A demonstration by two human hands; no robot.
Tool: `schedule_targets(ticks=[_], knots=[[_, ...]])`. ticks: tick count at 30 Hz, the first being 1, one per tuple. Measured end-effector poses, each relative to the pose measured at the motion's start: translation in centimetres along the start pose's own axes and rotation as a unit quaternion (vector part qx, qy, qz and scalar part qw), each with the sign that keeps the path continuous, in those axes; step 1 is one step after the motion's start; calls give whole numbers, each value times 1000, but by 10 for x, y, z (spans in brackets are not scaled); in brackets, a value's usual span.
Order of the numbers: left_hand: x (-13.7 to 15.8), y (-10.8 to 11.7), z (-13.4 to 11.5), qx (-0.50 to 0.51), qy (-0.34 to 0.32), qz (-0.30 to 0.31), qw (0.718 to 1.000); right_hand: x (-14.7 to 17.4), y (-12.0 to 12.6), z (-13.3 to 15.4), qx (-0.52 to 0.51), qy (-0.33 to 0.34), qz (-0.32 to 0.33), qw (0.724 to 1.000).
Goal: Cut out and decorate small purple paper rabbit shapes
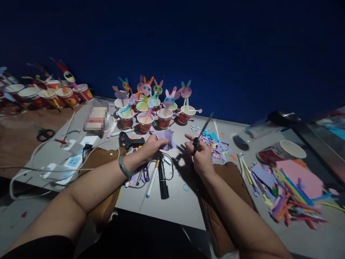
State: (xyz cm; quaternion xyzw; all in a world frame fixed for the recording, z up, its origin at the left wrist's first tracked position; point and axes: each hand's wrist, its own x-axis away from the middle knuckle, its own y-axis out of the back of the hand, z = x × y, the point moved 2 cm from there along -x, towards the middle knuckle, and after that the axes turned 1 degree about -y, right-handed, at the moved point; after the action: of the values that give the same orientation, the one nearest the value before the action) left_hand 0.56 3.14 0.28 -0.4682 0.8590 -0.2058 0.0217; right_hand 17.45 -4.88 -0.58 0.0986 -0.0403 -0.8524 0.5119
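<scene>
Pinching purple paper [167, 139] at mid-frame in the left hand [151, 147]; grasping scissors [203, 130], tilted upward, just right of centre in the right hand [203, 157]. Holding both below cups [146, 126] in the upper middle.

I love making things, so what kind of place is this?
It looks like a craft table, perhaps in a workshop. You can tell from the scissors in the right hand, the glue gun and the cups with long-eared faces.
</scene>
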Motion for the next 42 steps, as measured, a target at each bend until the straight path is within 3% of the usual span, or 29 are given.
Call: schedule_targets(ticks=[8,14,19,22,32,42], knots=[[-10,16,-10,23,-116,-120,986,0,-3,2,-16,-12,36,999],[-12,21,-16,38,-173,-134,975,6,-11,5,53,-70,186,979],[-14,21,-16,57,-168,-135,975,10,-17,4,75,-85,306,945],[-14,20,-16,55,-154,-121,979,12,-19,2,81,-92,346,930],[-8,15,-7,6,-115,-62,991,14,-20,1,66,-100,359,925],[-6,14,-5,-5,-122,-54,991,15,-23,5,59,-79,325,941]])
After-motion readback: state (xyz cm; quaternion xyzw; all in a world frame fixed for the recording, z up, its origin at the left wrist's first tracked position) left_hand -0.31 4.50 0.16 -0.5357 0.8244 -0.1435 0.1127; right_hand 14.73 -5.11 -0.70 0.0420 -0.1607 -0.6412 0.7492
